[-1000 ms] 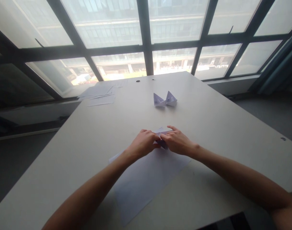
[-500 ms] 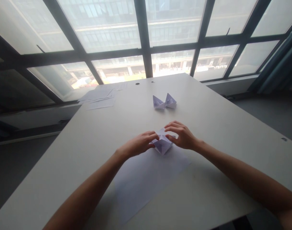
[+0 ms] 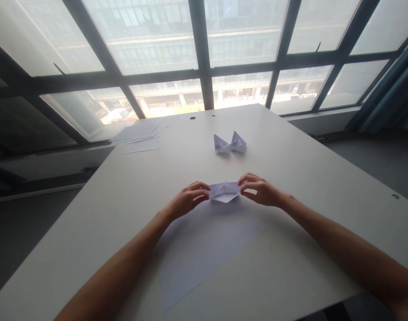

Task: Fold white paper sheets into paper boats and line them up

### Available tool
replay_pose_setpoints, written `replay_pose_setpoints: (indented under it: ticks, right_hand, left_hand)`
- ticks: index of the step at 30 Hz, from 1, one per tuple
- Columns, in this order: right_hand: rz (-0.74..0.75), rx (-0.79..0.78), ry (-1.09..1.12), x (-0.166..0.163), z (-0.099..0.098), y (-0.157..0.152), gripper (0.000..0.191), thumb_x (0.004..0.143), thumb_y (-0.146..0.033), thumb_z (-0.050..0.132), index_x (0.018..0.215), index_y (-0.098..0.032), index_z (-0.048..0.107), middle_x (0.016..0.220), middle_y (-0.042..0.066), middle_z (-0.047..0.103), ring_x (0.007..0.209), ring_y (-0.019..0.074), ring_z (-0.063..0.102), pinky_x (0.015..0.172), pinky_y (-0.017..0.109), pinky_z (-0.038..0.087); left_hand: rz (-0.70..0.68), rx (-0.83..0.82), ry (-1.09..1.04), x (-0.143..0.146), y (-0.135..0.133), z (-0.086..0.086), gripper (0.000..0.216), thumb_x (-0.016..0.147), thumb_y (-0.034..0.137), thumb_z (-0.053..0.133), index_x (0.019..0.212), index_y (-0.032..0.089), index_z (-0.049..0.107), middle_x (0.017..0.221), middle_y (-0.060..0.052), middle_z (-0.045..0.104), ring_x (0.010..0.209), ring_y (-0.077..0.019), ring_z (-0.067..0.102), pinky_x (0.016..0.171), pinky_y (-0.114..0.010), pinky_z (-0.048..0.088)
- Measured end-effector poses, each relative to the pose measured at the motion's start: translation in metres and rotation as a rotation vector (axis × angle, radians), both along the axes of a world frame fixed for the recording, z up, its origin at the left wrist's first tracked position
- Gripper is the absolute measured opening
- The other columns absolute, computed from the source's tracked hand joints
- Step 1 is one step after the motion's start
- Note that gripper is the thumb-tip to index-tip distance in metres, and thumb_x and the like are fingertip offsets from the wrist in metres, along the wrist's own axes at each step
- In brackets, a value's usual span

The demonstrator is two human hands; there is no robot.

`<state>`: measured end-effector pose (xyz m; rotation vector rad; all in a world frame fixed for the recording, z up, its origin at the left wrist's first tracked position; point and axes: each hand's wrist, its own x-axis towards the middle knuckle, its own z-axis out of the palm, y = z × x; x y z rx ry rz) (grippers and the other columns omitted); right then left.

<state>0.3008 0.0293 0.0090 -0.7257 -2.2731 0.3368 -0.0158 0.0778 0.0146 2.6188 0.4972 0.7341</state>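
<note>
Between my two hands is a folded white paper boat (image 3: 224,196), stretched wide with a small peak in its middle. My left hand (image 3: 192,196) pinches its left end between thumb and fingers. Its right end is pinched the same way by my right hand (image 3: 258,189). Under and in front of the boat, a flat white sheet of paper (image 3: 204,258) lies on the table. Farther back, two finished-looking paper boats (image 3: 222,145) stand side by side, close together.
The white table (image 3: 307,178) reaches back toward large windows with dark frames (image 3: 205,84). Loose paper sheets (image 3: 140,138) lie at its far left. A dark curtain (image 3: 384,93) hangs at the right.
My hands have moved apart to the two ends of the folded paper. It has gone from a compact, pointed shape to a wide, opened boat.
</note>
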Motion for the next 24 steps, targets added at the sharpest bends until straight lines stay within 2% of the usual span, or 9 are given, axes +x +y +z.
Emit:
replay_pose_setpoints:
  ticks: [5,8,11,14,17,19,24]
  right_hand:
    - [0.004,0.026,-0.002,0.001,0.000,0.001,0.010,0.091,-0.014,0.060,0.087,-0.021,0.066,0.104,0.010,0.065,0.101,0.0223,0.060,0.084,0.039,0.054]
    - [-0.008,0.039,-0.010,-0.001,-0.002,0.001,0.006,0.090,-0.016,0.063,0.089,-0.021,0.065,0.104,0.009,0.065,0.102,0.0223,0.060,0.085,0.039,0.053]
    - [-0.031,0.060,-0.026,-0.006,-0.004,-0.001,0.008,0.090,-0.015,0.061,0.090,-0.021,0.065,0.103,0.009,0.065,0.100,0.0217,0.059,0.084,0.038,0.053]
    - [-0.047,0.092,-0.045,-0.014,-0.005,-0.004,0.011,0.091,-0.013,0.058,0.090,-0.021,0.064,0.103,0.009,0.065,0.100,0.0217,0.059,0.082,0.037,0.054]
    - [-0.056,0.117,-0.062,-0.020,-0.004,-0.008,0.012,0.092,-0.013,0.057,0.090,-0.021,0.064,0.102,0.009,0.065,0.099,0.0220,0.059,0.081,0.037,0.054]
    - [-0.058,0.125,-0.059,-0.023,-0.002,-0.010,0.012,0.092,-0.013,0.056,0.089,-0.021,0.064,0.101,0.009,0.065,0.097,0.0217,0.059,0.081,0.037,0.054]
    - [-0.030,0.116,-0.024,-0.027,-0.002,-0.012,0.013,0.092,-0.011,0.055,0.089,-0.021,0.063,0.099,0.009,0.065,0.096,0.0208,0.059,0.081,0.036,0.054]
  left_hand:
    - [0.036,0.015,-0.061,-0.005,0.004,-0.009,0.010,0.094,0.019,0.057,0.095,0.020,0.067,0.117,-0.009,0.062,0.104,-0.0175,0.063,0.090,-0.034,0.052]
    - [0.083,0.134,-0.037,-0.005,0.005,-0.004,0.011,0.094,0.020,0.056,0.092,0.021,0.067,0.120,-0.008,0.061,0.111,-0.0194,0.059,0.094,-0.037,0.050]
    - [0.160,0.323,0.101,-0.001,0.000,0.007,0.008,0.091,0.026,0.061,0.094,0.023,0.068,0.121,-0.008,0.062,0.121,-0.0258,0.051,0.101,-0.046,0.042]
    - [0.215,0.477,0.264,0.010,-0.016,0.017,0.026,0.087,0.038,0.066,0.109,0.024,0.065,0.123,-0.011,0.062,0.119,-0.0313,0.050,0.103,-0.053,0.034]
    - [0.160,0.566,0.357,0.026,-0.036,0.019,0.023,0.091,0.030,0.061,0.113,0.024,0.063,0.119,-0.010,0.064,0.117,-0.0289,0.053,0.103,-0.049,0.032]
    - [0.135,0.580,0.378,0.035,-0.045,0.017,0.022,0.093,0.020,0.056,0.114,0.024,0.062,0.118,-0.009,0.065,0.119,-0.0265,0.053,0.105,-0.046,0.030]
    - [0.123,0.498,0.387,0.040,-0.043,0.007,0.027,0.093,0.014,0.052,0.117,0.022,0.061,0.115,-0.009,0.068,0.114,-0.0242,0.056,0.108,-0.048,0.025]
